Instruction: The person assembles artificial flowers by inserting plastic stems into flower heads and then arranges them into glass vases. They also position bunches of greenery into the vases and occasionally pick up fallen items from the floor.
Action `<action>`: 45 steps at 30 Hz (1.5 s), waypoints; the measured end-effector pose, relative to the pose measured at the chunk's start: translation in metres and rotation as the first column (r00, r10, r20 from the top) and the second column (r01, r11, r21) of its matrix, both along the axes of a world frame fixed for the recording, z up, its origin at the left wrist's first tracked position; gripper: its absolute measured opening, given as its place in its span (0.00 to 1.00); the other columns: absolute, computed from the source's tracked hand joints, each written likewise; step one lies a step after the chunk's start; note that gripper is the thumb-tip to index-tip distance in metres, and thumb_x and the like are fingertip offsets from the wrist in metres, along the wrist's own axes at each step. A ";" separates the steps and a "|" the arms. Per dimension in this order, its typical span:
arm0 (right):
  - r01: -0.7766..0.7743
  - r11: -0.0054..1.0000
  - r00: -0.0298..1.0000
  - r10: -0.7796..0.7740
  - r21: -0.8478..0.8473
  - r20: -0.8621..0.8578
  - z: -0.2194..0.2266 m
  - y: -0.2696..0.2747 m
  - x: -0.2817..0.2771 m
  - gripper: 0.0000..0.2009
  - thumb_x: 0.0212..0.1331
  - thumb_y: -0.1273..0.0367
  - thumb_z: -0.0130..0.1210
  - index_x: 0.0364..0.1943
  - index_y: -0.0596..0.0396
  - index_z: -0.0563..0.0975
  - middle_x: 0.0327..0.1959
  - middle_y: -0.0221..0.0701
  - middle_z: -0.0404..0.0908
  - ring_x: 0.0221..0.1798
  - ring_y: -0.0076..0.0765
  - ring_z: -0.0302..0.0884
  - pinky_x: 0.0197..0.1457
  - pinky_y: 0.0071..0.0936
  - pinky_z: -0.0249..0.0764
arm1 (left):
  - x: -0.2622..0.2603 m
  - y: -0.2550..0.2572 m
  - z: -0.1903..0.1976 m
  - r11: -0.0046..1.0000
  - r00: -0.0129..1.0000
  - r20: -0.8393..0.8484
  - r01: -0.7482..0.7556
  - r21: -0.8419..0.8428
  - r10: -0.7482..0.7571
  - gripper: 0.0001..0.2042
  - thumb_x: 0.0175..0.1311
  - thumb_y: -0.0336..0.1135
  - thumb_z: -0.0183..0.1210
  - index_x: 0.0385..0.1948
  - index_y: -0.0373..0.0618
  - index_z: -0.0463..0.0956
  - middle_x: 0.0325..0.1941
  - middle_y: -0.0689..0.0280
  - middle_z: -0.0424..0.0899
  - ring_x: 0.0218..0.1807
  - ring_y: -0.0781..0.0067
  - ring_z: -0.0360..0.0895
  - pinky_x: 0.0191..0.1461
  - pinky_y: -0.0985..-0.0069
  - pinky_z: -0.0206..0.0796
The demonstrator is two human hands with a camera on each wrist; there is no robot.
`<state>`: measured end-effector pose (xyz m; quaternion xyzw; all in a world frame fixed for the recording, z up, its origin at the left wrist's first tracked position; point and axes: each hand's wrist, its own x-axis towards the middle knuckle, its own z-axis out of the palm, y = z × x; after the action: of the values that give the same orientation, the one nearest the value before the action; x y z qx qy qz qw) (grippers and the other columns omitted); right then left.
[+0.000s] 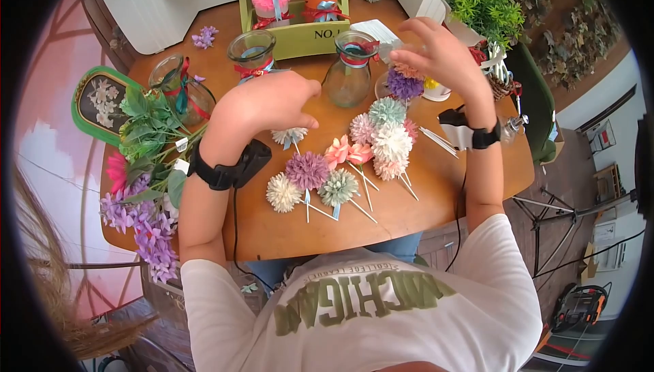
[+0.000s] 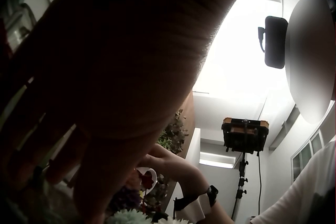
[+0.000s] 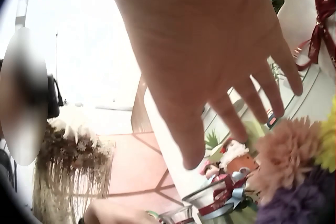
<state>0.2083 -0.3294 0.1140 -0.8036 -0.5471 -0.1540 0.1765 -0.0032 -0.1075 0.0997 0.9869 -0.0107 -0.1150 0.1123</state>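
My left hand (image 1: 269, 103) hovers over the table beside the middle glass vase (image 1: 251, 52), above a pale flower pick (image 1: 289, 135); its fingers hang relaxed and hold nothing visible. Raised near the purple pompom flower (image 1: 405, 83), my right hand (image 1: 436, 52) has its fingers spread and empty; the right wrist view shows that palm (image 3: 205, 50) beside a peach flower (image 3: 286, 155). Another ribboned glass vase (image 1: 347, 75) stands between the hands. Nearer me lie several pompom picks, among them a mauve one (image 1: 306, 170), a white one (image 1: 392, 142) and a grey-green one (image 1: 338, 187).
Artificial flowers with purple blooms (image 1: 146, 219) and a green-framed picture (image 1: 102, 106) lie at the left, by a third vase (image 1: 170, 75). At the back, a green box (image 1: 306, 39) holds two dolls. A potted plant (image 1: 480, 7) stands back right; white sticks (image 1: 439, 142) lie at the right.
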 end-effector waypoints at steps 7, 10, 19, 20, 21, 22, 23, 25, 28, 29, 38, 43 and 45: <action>-0.117 0.961 0.990 0.092 -0.251 -0.110 -0.011 -0.004 0.019 0.12 0.60 0.72 0.59 0.48 0.55 0.81 0.50 0.36 0.79 0.50 0.48 0.80 0.55 0.39 0.77 | -0.004 0.001 0.002 1.000 0.999 0.026 -0.020 -0.023 0.020 0.27 0.61 0.42 0.69 0.59 0.35 0.75 0.50 0.46 0.84 0.53 0.44 0.81 0.56 0.57 0.73; -0.192 0.952 0.981 0.182 -0.240 -0.062 -0.007 -0.014 0.029 0.20 0.53 0.81 0.59 0.53 0.53 0.79 0.57 0.37 0.77 0.59 0.50 0.76 0.62 0.40 0.75 | -0.001 0.002 0.001 0.999 0.999 -0.011 -0.033 -0.017 0.033 0.30 0.58 0.42 0.70 0.60 0.36 0.74 0.52 0.46 0.83 0.54 0.45 0.81 0.57 0.57 0.73; -0.102 0.930 0.977 0.027 -0.354 -0.211 0.000 -0.017 0.023 0.32 0.50 0.80 0.62 0.64 0.49 0.73 0.65 0.41 0.74 0.67 0.52 0.73 0.66 0.39 0.74 | 0.014 0.019 -0.031 0.980 0.966 -0.188 -0.155 0.126 0.177 0.32 0.41 0.37 0.78 0.54 0.38 0.81 0.48 0.50 0.87 0.52 0.48 0.84 0.55 0.60 0.77; -0.123 0.936 0.980 0.062 -0.331 -0.188 -0.001 -0.019 0.026 0.32 0.51 0.79 0.62 0.65 0.50 0.72 0.65 0.41 0.74 0.67 0.51 0.73 0.66 0.39 0.74 | 0.018 0.023 -0.039 0.976 0.949 -0.247 -0.167 0.137 0.197 0.30 0.40 0.36 0.78 0.50 0.38 0.83 0.46 0.52 0.88 0.50 0.48 0.84 0.54 0.60 0.77; -0.146 0.940 0.982 0.099 -0.309 -0.164 -0.001 -0.019 0.026 0.32 0.51 0.79 0.62 0.66 0.51 0.72 0.65 0.41 0.75 0.66 0.51 0.73 0.65 0.38 0.74 | 0.020 0.026 -0.044 0.974 0.944 -0.253 -0.178 0.141 0.209 0.30 0.40 0.36 0.78 0.50 0.38 0.83 0.46 0.52 0.88 0.50 0.48 0.84 0.54 0.60 0.77; -0.133 0.943 0.983 0.088 -0.304 -0.158 0.001 -0.020 0.024 0.34 0.51 0.79 0.63 0.67 0.51 0.71 0.66 0.41 0.74 0.67 0.50 0.73 0.65 0.38 0.74 | 0.022 0.029 -0.049 0.988 0.969 -0.212 -0.106 0.112 0.128 0.28 0.39 0.36 0.78 0.48 0.39 0.83 0.46 0.52 0.88 0.50 0.48 0.84 0.54 0.61 0.77; -0.125 0.950 0.983 0.080 -0.287 -0.163 0.003 -0.022 0.020 0.36 0.50 0.78 0.63 0.69 0.51 0.70 0.65 0.40 0.75 0.67 0.48 0.73 0.67 0.38 0.73 | 0.021 0.032 -0.055 0.996 0.985 -0.167 -0.033 0.086 0.047 0.27 0.38 0.35 0.78 0.46 0.39 0.84 0.46 0.53 0.88 0.50 0.48 0.84 0.53 0.61 0.77; -0.155 0.952 0.979 0.113 -0.266 -0.169 0.007 -0.023 0.019 0.37 0.50 0.78 0.63 0.70 0.52 0.68 0.65 0.40 0.75 0.66 0.47 0.73 0.68 0.37 0.71 | 0.014 0.027 -0.044 0.998 0.991 -0.126 -0.042 0.048 0.048 0.24 0.41 0.33 0.75 0.46 0.40 0.84 0.45 0.53 0.88 0.49 0.49 0.84 0.52 0.61 0.77; -0.142 0.960 0.976 0.096 -0.242 -0.193 0.011 -0.027 0.014 0.37 0.53 0.73 0.67 0.71 0.52 0.67 0.66 0.39 0.74 0.66 0.45 0.73 0.69 0.37 0.70 | 0.007 0.018 -0.016 0.998 0.997 -0.066 -0.025 0.054 0.029 0.19 0.47 0.31 0.70 0.44 0.38 0.84 0.44 0.52 0.87 0.47 0.50 0.84 0.49 0.61 0.76; -0.132 0.967 0.978 0.090 -0.219 -0.190 0.011 -0.029 0.013 0.37 0.54 0.70 0.69 0.71 0.52 0.67 0.66 0.39 0.74 0.66 0.45 0.73 0.69 0.37 0.70 | 0.002 0.015 -0.006 0.997 0.998 -0.021 -0.050 0.063 0.052 0.17 0.48 0.30 0.68 0.43 0.38 0.83 0.43 0.52 0.87 0.45 0.50 0.84 0.48 0.60 0.76; 0.071 0.919 0.985 -0.126 -0.388 -0.119 -0.005 -0.015 0.024 0.36 0.52 0.63 0.70 0.67 0.53 0.70 0.43 0.48 0.84 0.49 0.54 0.83 0.51 0.43 0.78 | -0.032 -0.022 0.040 0.995 0.652 0.752 -0.054 -0.084 0.099 0.09 0.53 0.24 0.64 0.36 0.35 0.77 0.33 0.58 0.81 0.31 0.60 0.80 0.37 0.69 0.73; 0.025 0.934 0.986 -0.083 -0.357 -0.147 -0.002 -0.023 0.029 0.32 0.52 0.65 0.69 0.64 0.55 0.73 0.43 0.47 0.85 0.47 0.53 0.83 0.49 0.42 0.78 | 0.001 -0.056 0.013 0.997 0.206 0.976 0.030 0.066 -0.071 0.10 0.50 0.25 0.66 0.33 0.42 0.76 0.32 0.61 0.79 0.35 0.57 0.80 0.37 0.66 0.73; 0.022 0.940 0.979 -0.088 -0.339 -0.182 -0.001 -0.025 0.031 0.31 0.51 0.65 0.69 0.62 0.57 0.74 0.42 0.47 0.85 0.46 0.53 0.83 0.48 0.42 0.78 | 0.015 -0.062 -0.001 0.988 0.222 0.964 0.094 0.126 -0.144 0.09 0.50 0.25 0.67 0.32 0.44 0.76 0.32 0.61 0.78 0.34 0.57 0.79 0.37 0.65 0.73</action>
<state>0.2391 -0.3547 0.1129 -0.8481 -0.5227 0.0156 0.0852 0.0114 -0.1699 0.0989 0.8440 -0.1507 0.5122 0.0521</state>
